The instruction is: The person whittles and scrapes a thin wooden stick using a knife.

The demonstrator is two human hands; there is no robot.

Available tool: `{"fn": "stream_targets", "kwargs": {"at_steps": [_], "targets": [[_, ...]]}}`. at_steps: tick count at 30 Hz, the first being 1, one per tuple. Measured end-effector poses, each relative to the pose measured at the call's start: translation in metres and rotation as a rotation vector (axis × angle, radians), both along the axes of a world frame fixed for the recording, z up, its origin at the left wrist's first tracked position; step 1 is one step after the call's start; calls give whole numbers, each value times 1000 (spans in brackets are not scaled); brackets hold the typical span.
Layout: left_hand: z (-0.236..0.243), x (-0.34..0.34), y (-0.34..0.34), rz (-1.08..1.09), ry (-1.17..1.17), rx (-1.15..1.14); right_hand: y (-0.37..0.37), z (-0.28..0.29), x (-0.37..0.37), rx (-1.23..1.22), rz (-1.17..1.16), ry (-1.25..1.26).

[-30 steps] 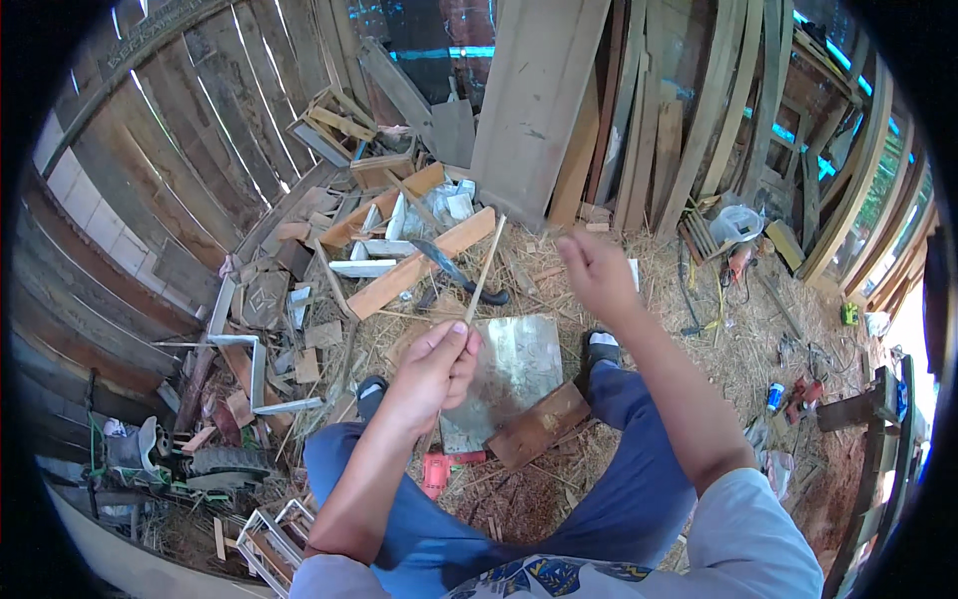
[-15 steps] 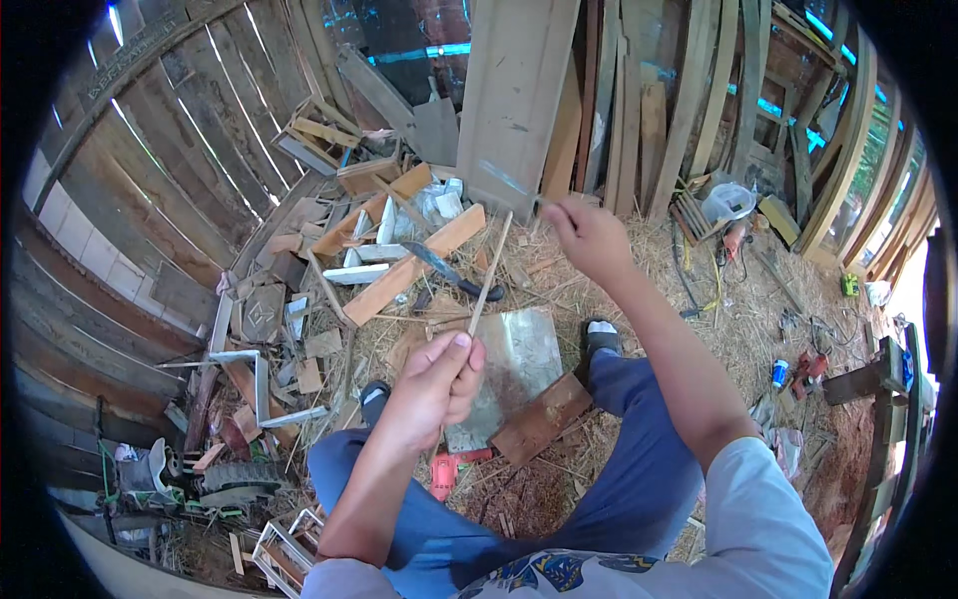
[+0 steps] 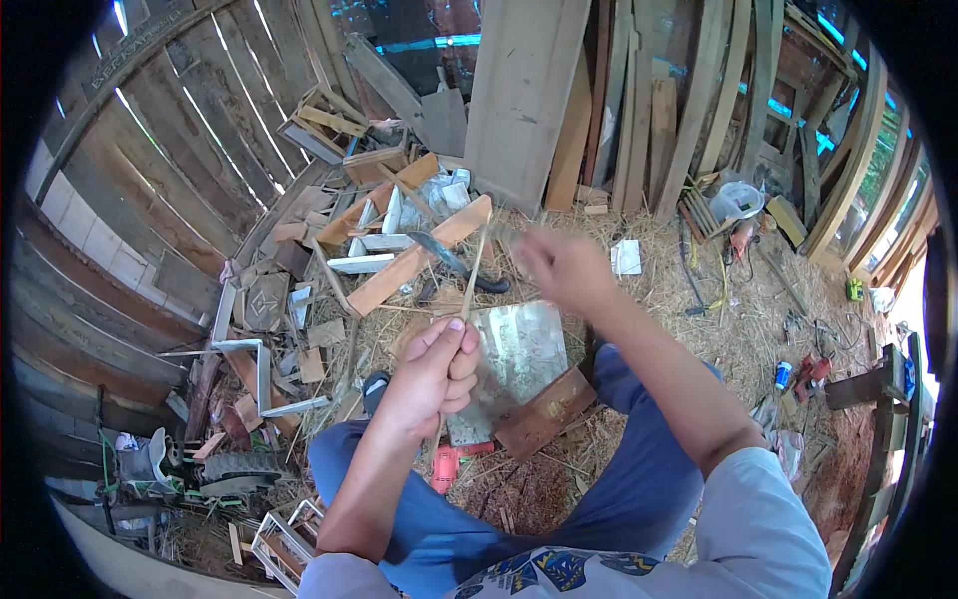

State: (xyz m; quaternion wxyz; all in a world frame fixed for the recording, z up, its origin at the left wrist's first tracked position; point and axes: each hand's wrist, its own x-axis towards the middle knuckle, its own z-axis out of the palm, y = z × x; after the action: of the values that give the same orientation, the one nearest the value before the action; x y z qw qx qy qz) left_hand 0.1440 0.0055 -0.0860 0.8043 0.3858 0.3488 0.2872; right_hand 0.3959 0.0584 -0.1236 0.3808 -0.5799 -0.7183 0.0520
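My left hand is closed round a thin wooden stick. The stick points up and away, and a short end shows below the fist. Just right of the stick's far end is my right hand, smeared by motion but with its fingers curled in. A small greyish, blade-like thing sticks out of it toward the stick; its kind is too blurred to tell. Below the hands a worn grey board lies between my feet, with a brown wood block across its near edge.
Beyond the stick, a curved blade with a black handle lies against an orange-brown plank. Wood scraps pile up at the left. A red tool lies between my legs. Tall boards lean at the back. A blue can stands at right.
My right hand has moved slightly left and nearer to me, down beside the stick. The stick now stands steeper in my left hand. A white patch on the straw has come into view behind the right hand.
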Motion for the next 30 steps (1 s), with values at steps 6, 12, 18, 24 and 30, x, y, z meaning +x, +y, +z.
{"fn": "stream_targets", "kwargs": {"at_steps": [6,12,18,24,30], "targets": [[3,-1,-3,-50,-82,-18,11,-2,41,10,-179,198],[-10,-6,9,-59,-109,-27,-29,20,-12,2,255,-19],[11,-2,-14,2,-4,46,20,5,17,-104,-102,191],[-1,-10,-3,41,-78,19,-6,2,6,-14,3,276],[9,-5,-15,24,-41,31,-38,20,-30,30,212,-31]]}}
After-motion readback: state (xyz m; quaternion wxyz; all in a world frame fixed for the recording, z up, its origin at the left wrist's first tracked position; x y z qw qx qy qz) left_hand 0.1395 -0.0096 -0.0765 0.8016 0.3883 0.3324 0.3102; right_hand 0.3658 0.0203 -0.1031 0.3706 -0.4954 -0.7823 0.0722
